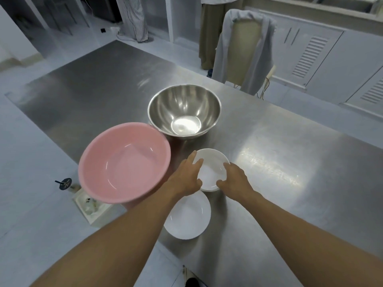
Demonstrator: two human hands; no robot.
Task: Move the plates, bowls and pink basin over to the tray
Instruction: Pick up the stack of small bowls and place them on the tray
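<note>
A small white bowl sits on the steel table. My left hand grips its left rim and my right hand grips its right rim. Just nearer to me lies a white plate, partly under my left forearm. A pink basin stands at the table's left edge and overhangs it. Behind the bowl rests a large steel mixing bowl. No tray is in view.
A chair draped with a grey garment stands at the table's far side, with a person's legs behind it. White cabinets line the right. A small white box stands on the floor at the left.
</note>
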